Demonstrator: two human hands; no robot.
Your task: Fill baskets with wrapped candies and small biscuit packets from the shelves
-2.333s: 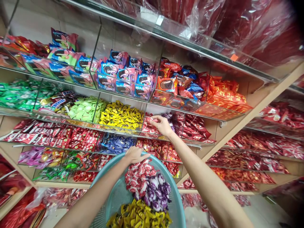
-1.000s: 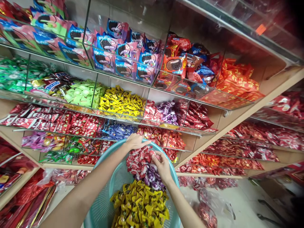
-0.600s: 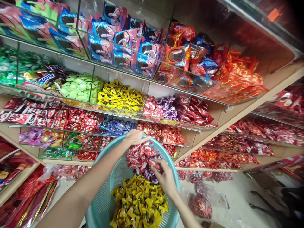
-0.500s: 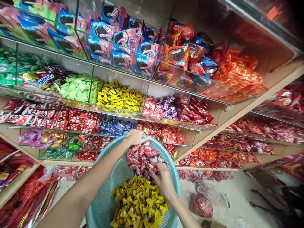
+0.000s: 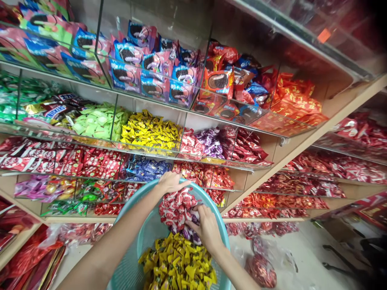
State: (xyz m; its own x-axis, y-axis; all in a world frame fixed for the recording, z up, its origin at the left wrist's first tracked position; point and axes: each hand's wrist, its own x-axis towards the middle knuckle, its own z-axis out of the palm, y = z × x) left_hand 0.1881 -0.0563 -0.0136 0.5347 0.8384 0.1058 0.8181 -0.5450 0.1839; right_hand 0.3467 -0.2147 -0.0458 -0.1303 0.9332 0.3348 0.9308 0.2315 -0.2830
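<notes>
A teal plastic basket stands tilted below the shelves. Inside it, yellow-wrapped candies fill the near part, and red-and-white candies with some purple ones lie at the far part. My left hand is closed over the basket's far rim, its thumb lying toward the right. In the right part of the basket my right hand has its fingers curled around purple-and-white wrapped candies.
Glass-fronted shelves hold blue-and-pink biscuit packs, yellow candies and red candies just beyond the basket. Plastic bags of red candies lie on the floor at right. A wooden shelf edge slants up to the right.
The view has shifted slightly, so shelves and basket rim sit lower. My right hand's fingers have curled in more around the candies. My left hand stays on the rim.
</notes>
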